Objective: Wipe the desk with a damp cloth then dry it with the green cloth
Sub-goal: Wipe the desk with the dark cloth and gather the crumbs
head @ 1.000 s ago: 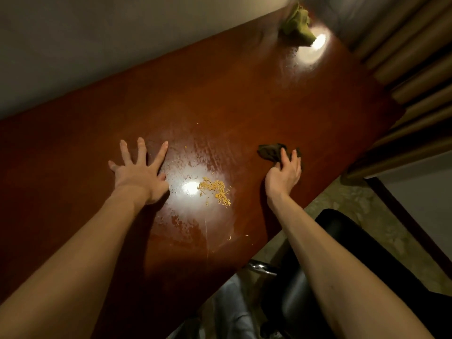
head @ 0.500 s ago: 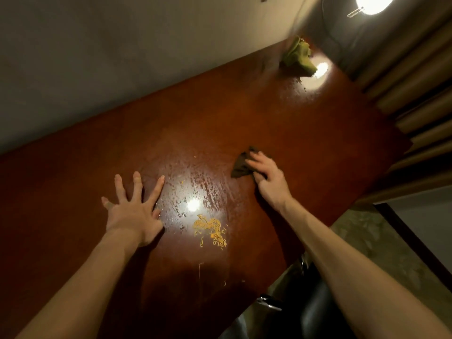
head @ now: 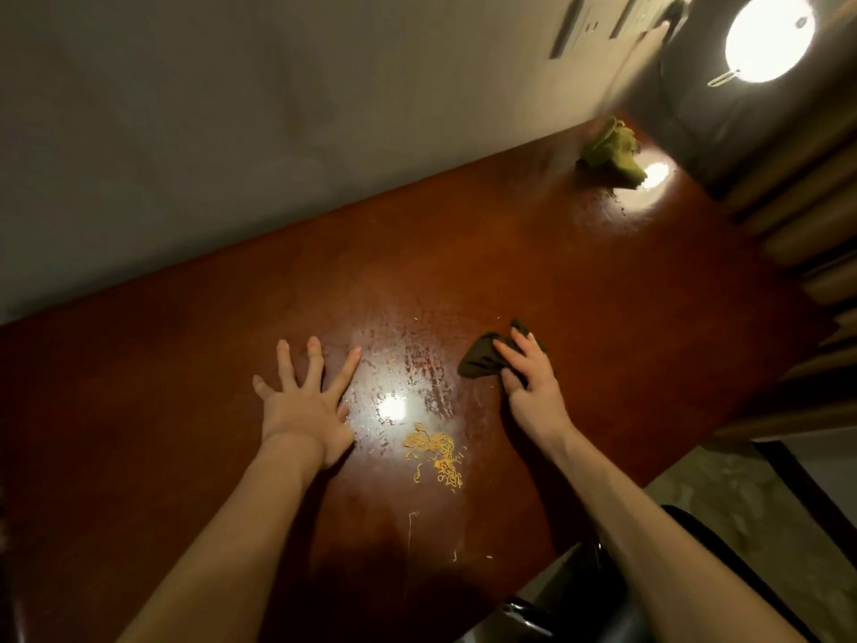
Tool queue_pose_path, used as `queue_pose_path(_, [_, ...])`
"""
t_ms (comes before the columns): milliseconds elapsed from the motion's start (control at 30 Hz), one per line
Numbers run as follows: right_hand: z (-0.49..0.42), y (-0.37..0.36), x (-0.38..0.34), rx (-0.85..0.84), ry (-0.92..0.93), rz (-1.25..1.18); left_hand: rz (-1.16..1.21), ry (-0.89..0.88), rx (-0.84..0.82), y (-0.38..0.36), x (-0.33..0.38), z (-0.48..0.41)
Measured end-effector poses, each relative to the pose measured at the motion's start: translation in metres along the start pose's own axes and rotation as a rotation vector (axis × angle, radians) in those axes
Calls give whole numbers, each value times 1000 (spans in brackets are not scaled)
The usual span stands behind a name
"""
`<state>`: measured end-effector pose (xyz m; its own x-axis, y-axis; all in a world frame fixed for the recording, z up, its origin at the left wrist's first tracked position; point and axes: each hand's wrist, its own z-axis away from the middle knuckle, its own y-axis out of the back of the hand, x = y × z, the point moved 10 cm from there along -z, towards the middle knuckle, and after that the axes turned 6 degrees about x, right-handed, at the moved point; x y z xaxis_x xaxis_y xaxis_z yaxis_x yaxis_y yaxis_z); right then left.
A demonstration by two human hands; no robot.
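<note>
The dark cloth (head: 482,359) lies bunched up on the brown desk (head: 510,271). The right hand (head: 533,387) grips it, with its fingers bent over it. The left hand (head: 306,406) lies flat on the desk, fingers spread wide. Between the hands, a bit nearer the person, are yellow crumbs (head: 436,457). Far past the right hand, the green cloth (head: 612,153) sits under a bright lamp (head: 767,37).
</note>
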<state>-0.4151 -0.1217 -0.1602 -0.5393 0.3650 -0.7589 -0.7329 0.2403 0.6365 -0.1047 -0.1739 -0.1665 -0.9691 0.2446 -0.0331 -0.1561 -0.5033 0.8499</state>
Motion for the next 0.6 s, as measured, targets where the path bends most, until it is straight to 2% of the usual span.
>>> queue_pose_path(167, [-83, -26, -33, -38, 62, 108, -17, -9, 11, -4, -1, -5])
queue_pose_path(333, [-127, -98, -101, -171, 216, 145, -69, -32, 62, -9, -4, -12])
queue_pose_path(433, [-113, -132, -124, -299, 343, 219, -75, -23, 67, -10, -5, -14])
queue_pose_path(600, [-41, -125, -114, -475, 473, 250, -55, -58, 114, -7, -6, -9])
